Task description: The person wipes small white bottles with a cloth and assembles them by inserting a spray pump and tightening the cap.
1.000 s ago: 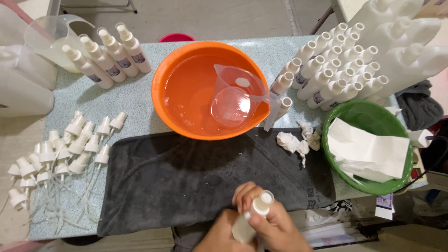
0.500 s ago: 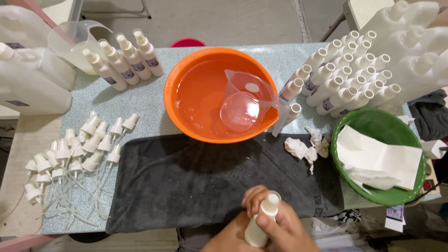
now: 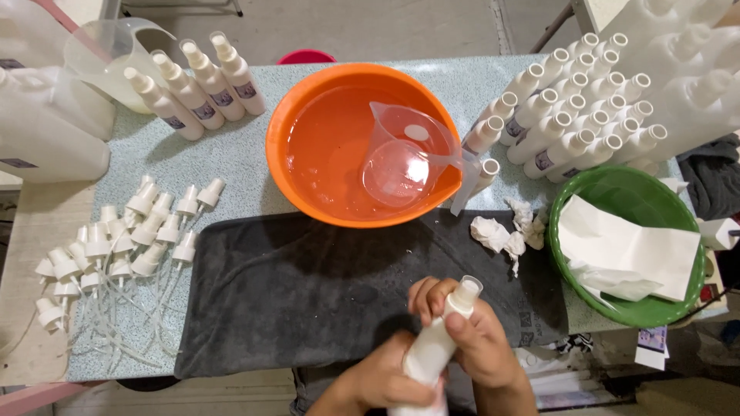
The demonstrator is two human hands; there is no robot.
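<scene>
Both my hands hold one small white plastic bottle (image 3: 433, 346) low in the head view, over the near edge of a dark grey towel (image 3: 308, 285). My left hand (image 3: 385, 379) grips the bottle's lower body. My right hand (image 3: 472, 339) wraps its neck, fingers at the white spray cap. An orange basin (image 3: 308, 108) of clear liquid sits beyond the towel, with a clear measuring jug (image 3: 402, 154) standing in it.
Several loose white spray pumps (image 3: 116, 239) lie at left. Capped bottles (image 3: 196, 81) stand at the back left, open bottles (image 3: 574, 115) at the back right. A green bowl (image 3: 609, 192) holds white paper. Crumpled tissue (image 3: 505, 231) lies beside it. Large white jugs (image 3: 46, 131) stand far left.
The view has shifted slightly, so the table sits a little further right in frame. My hands keep hold of the bottle, the right hand still working at its cap.
</scene>
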